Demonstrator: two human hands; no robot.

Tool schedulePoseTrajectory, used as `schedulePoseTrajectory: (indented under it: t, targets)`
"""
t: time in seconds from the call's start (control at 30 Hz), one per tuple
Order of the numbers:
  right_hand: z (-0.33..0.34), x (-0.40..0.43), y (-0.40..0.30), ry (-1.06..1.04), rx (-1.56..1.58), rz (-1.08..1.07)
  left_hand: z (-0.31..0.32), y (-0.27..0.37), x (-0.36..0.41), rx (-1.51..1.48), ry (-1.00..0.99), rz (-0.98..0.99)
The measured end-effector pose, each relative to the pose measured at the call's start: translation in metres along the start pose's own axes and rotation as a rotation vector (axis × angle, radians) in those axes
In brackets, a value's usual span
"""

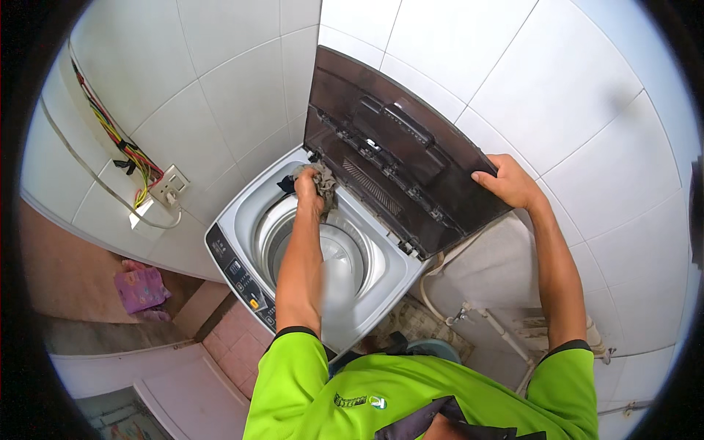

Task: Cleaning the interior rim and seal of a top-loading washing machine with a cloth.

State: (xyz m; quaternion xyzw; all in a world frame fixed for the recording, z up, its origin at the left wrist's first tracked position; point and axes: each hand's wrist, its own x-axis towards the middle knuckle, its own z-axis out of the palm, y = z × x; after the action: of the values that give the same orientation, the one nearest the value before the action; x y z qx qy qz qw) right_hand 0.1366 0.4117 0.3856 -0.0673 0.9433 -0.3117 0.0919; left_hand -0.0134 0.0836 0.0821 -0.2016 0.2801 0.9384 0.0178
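Note:
A top-loading washing machine (385, 269) stands in the corner with its dark translucent lid (407, 159) raised. My left hand (308, 190) grips a crumpled grey-brown cloth (325, 184) at the rear left of the machine's top rim, beside the lid's hinge end. A small dark piece of fabric shows next to that hand. Below my left forearm lies the round metal drum (346, 247), partly hidden by the arm. My right hand (503, 179) holds the lid's right edge, thumb on its inner face and fingers behind it.
On the left wall are a socket (170, 184) with a plug and bundled coloured wires (124, 143). A hose (432, 302) runs to a tap at the machine's right. A blue basin (437, 349) sits low near my body. A purple cloth (142, 290) lies at the left.

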Motion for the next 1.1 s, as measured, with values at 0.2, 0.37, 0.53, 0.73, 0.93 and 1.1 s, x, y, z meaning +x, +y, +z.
schedulePoseTrajectory:
  t: [0.2,0.37,0.53,0.73,0.93,1.1]
  targets:
    - [0.0,0.002,-0.003,-0.01,0.015,-0.021,-0.009,0.006,0.006,-0.014,-0.098,-0.062]
    - [0.001,-0.001,-0.003,-0.004,0.069,-0.008,0.014,0.008,-0.003,-0.023,-0.149,-0.113]
    - [0.002,0.002,-0.006,-0.02,0.01,-0.016,0.017,0.002,-0.014,0.248,-0.005,-0.085]
    - [0.001,-0.001,-0.01,-0.021,0.008,0.023,0.013,-0.014,-0.042,0.426,-0.034,-0.066]
    - [0.004,-0.001,-0.006,0.021,-0.017,-0.077,-0.015,-0.036,-0.072,0.28,-0.05,-0.033]
    - [0.0,-0.004,-0.006,0.018,-0.029,-0.01,-0.017,-0.045,-0.081,0.057,-0.035,-0.042]
